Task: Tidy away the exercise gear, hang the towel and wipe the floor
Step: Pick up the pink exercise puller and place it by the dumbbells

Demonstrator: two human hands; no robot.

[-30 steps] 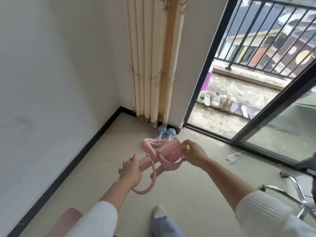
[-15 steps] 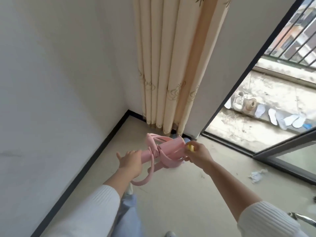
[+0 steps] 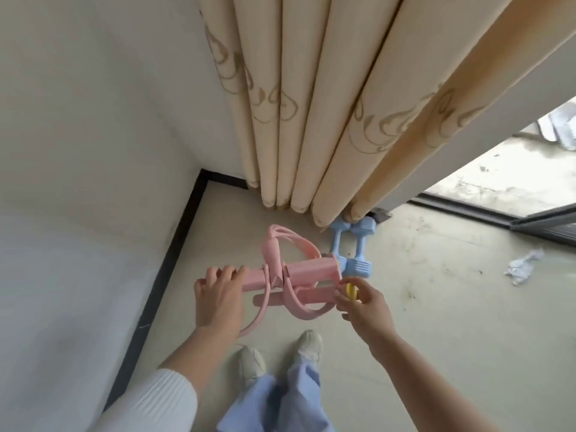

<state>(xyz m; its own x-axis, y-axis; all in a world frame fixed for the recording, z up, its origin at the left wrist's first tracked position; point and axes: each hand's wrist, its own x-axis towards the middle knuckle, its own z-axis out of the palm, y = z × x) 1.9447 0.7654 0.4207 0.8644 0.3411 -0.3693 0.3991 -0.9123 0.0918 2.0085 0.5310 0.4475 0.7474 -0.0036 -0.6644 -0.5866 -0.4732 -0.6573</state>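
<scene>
I hold a pink pedal resistance puller (image 3: 307, 274), two foam bars joined by rubber tubes and foot straps, above the floor in the room's corner. My left hand (image 3: 218, 299) grips the left end of the upper bar. My right hand (image 3: 361, 302) holds the right end and also pinches a small yellow object (image 3: 352, 290). Two light blue dumbbells (image 3: 352, 247) lie side by side on the floor just beyond the puller, at the foot of the curtain.
A cream curtain (image 3: 311, 104) hangs to the floor ahead. A white wall (image 3: 78, 182) with a black skirting (image 3: 168, 263) runs along the left. A crumpled paper scrap (image 3: 523, 265) lies at right near the balcony door track (image 3: 498, 213). My shoes (image 3: 280, 353) stand below.
I have walked closer to the corner and now look down; the dumbbells, hidden behind the puller half a second ago, show beyond it. Both hands keep their hold on the puller.
</scene>
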